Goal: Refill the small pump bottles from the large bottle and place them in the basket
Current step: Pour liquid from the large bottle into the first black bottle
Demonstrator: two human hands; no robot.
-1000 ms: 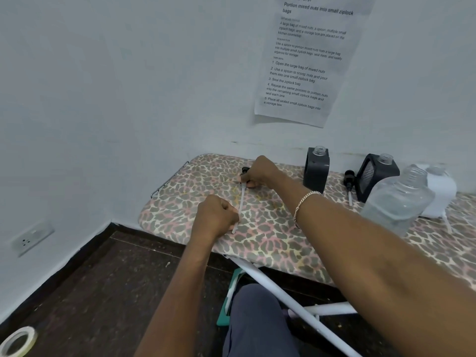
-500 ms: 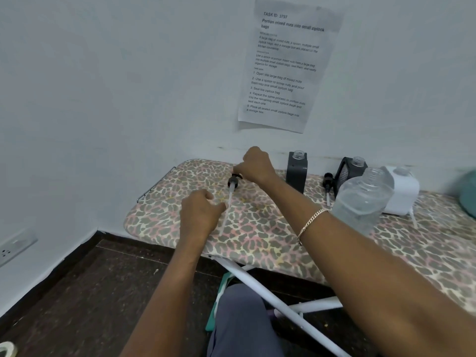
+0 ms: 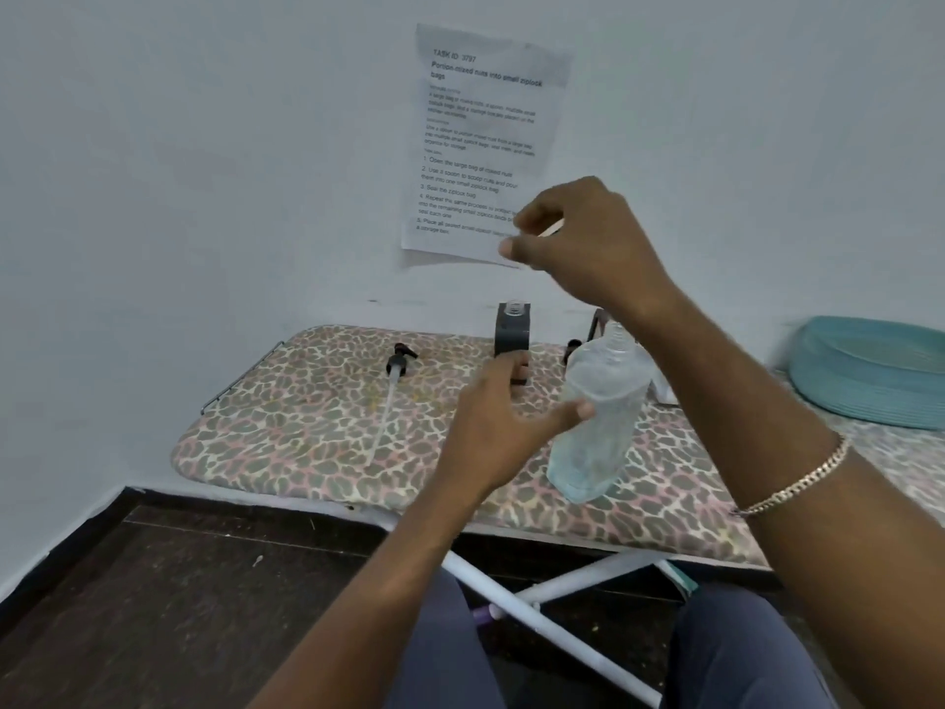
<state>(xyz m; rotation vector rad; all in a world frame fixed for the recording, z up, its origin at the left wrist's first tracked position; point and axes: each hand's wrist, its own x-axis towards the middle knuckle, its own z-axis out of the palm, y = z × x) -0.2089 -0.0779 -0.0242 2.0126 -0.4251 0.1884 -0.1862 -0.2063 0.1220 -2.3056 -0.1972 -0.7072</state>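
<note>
Left hand (image 3: 503,417) was spread, thumb at the 9 o'clock side of the large bottle (image 3: 598,422), apparently to steady it for filling the uncapped small pump bottle (image 3: 511,332) at 11 o'clock; right hand (image 3: 588,243) hung curled above, any pinch indiscernible; basket (image 3: 869,373) waited at 3 o'clock.
</note>
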